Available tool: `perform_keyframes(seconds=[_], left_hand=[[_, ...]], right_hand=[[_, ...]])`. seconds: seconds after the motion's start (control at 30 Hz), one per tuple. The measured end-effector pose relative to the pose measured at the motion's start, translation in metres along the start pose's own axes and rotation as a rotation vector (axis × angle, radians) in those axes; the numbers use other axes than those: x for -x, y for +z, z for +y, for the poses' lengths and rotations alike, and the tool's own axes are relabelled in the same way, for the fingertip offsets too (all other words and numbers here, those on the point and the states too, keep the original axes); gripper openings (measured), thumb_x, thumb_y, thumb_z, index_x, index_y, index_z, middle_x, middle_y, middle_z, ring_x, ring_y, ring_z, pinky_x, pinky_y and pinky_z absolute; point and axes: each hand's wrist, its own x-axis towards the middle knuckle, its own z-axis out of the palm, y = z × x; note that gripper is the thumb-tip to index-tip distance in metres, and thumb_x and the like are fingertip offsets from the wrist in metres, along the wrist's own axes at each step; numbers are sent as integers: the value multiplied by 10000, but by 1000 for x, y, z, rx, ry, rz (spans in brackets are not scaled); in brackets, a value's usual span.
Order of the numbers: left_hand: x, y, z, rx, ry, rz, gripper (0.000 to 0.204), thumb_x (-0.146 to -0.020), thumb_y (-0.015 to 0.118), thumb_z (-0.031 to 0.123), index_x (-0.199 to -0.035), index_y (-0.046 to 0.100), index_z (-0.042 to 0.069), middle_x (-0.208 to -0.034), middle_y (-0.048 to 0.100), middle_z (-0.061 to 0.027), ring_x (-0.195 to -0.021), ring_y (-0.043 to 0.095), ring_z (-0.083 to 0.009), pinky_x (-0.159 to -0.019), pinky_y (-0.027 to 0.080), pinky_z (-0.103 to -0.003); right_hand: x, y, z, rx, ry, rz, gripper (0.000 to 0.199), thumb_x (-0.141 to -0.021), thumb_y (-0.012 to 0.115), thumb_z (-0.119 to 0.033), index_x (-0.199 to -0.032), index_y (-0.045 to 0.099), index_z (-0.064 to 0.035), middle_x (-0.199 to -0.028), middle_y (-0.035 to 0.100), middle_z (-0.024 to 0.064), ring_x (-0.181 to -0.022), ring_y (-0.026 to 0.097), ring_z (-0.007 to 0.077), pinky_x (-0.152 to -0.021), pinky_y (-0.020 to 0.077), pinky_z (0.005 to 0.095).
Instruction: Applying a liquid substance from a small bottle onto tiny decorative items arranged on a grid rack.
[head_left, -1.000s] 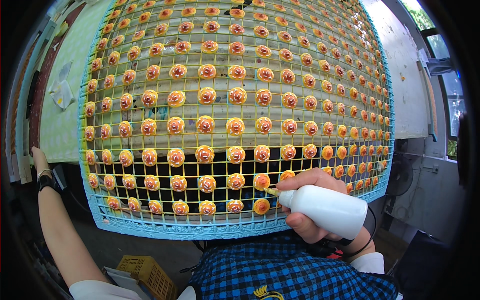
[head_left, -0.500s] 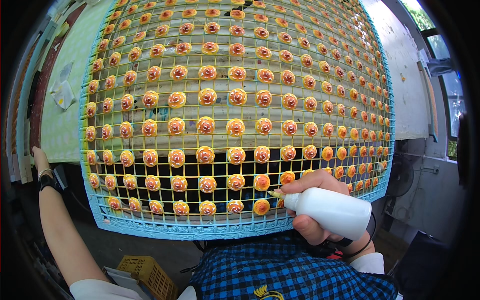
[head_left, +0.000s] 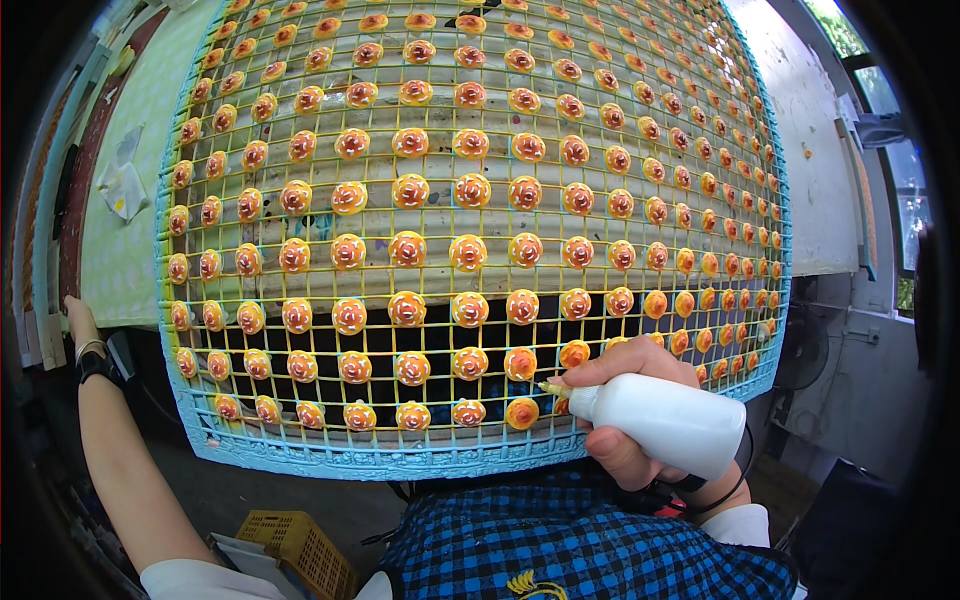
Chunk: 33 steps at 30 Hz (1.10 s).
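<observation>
My right hand (head_left: 633,450) is wrapped round a white squeeze bottle (head_left: 662,420), tilted with its narrow, yellowish nozzle (head_left: 552,388) pointing left. The nozzle tip hovers by a rounded orange piece (head_left: 521,364) in the near rows of a wire rack (head_left: 300,464). The rack has a light blue frame and a yellowish grid carrying many such small domed pieces. Those left of the nozzle, such as a domed piece (head_left: 413,368), bear white dashes; several nearest the bottle are plain orange. At far left, my left hand (head_left: 80,320) rests by the table's edge, its fingers mostly hidden.
A pale green table surface (head_left: 120,260) lies left of the rack, with a crumpled white wrapper (head_left: 124,190) on it. A yellow plastic crate (head_left: 295,550) stands on the floor below. To the right are a dark fan (head_left: 800,350) and a window (head_left: 905,190).
The rack appears shifted very slightly left in view. The bottle and both hands stay almost where they were.
</observation>
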Motion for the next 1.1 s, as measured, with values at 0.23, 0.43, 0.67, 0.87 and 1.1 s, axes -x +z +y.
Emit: perform_keyframes(seconds=[0.23, 0.43, 0.67, 0.87, 1.1], left_hand=[[-1, 0, -1, 39, 0, -37, 732, -795, 219, 509, -1193, 343, -93, -1270, 319, -233, -1194, 290, -321, -974, 216, -354], [14, -1, 5, 61, -23, -14, 733, -799, 219, 513, -1199, 337, -90, -1277, 309, -230, -1200, 284, -316, -974, 217, -353], [25, 1, 8, 87, -12, -33, 735, -798, 231, 520, -1203, 336, -84, -1283, 301, -226, -1204, 278, -313, -977, 216, -353], [18, -5, 7, 92, -9, -46, 747, -785, 241, 536, -1201, 346, -77, -1289, 290, -227, -1204, 272, -320, -980, 210, -366], [31, -6, 12, 65, -15, -41, 698, -811, 222, 477, -1204, 328, -90, -1281, 304, -228, -1203, 280, -312, -976, 214, -346]], right_hand=[[0, 0, 0, 2, 5, 7, 315, -687, 658, -281, -837, 575, -16, -702, 572, 88, -541, 587, 172, -472, 461, 238], [-5, -2, 5, 131, -163, -17, 319, -685, 659, -284, -837, 574, -17, -696, 572, 86, -540, 586, 170, -468, 459, 237], [-3, -5, 1, 125, -115, -41, 316, -677, 660, -281, -822, 576, -13, -689, 573, 85, -543, 586, 170, -470, 463, 236], [-3, -6, 1, 158, -165, 6, 297, -670, 659, -266, -788, 579, -5, -690, 572, 84, -514, 579, 168, -452, 461, 234], [-2, -5, -1, 156, -129, 12, 304, -673, 660, -276, -790, 581, -7, -682, 571, 82, -505, 578, 163, -432, 455, 230]])
